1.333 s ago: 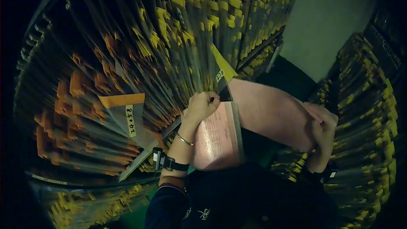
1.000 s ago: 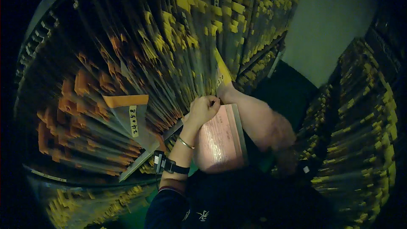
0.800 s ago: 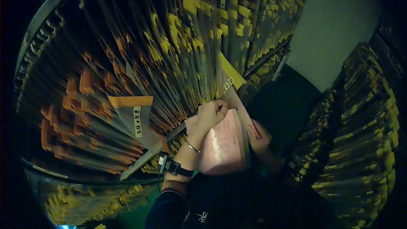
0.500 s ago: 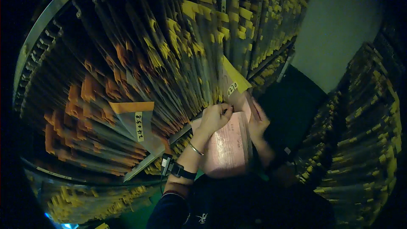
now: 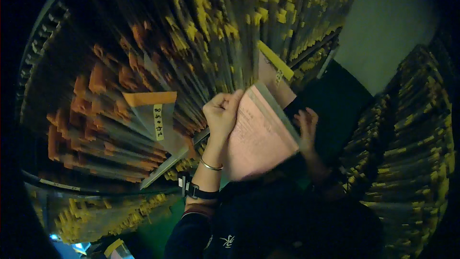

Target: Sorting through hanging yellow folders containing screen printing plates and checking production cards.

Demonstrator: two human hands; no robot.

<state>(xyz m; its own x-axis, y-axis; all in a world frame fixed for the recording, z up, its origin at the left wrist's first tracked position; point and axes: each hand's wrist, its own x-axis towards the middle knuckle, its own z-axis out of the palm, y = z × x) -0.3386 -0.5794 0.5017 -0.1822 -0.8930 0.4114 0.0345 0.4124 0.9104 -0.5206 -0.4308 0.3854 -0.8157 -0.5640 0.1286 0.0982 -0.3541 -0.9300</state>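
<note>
My left hand (image 5: 222, 114) pinches the upper left corner of pink printed sheets (image 5: 261, 139), which hang tilted in front of me. A grey strip runs along their upper right side. Just past the right edge of the sheets is my right hand (image 5: 307, 125), its fingers apart and nothing in it. Behind the sheets, a clear sleeve with a yellow top edge (image 5: 277, 62) and a written label sticks out of the hanging row; pink paper shows inside it. To the left, an orange-topped clear sleeve (image 5: 151, 98) with a label also juts out.
Hanging sleeves with orange tabs (image 5: 98, 81) and yellow tabs (image 5: 203, 7) fill the rack ahead. A metal rail (image 5: 165, 168) runs below them. More yellow-tabbed rows (image 5: 407, 153) stand at the right, beside a pale panel (image 5: 383, 29). The scene is dim.
The pink sheets have swung to a tilt and spread in my left hand. My right hand has come away from the yellow-topped sleeve and opened. The view has shifted slightly.
</note>
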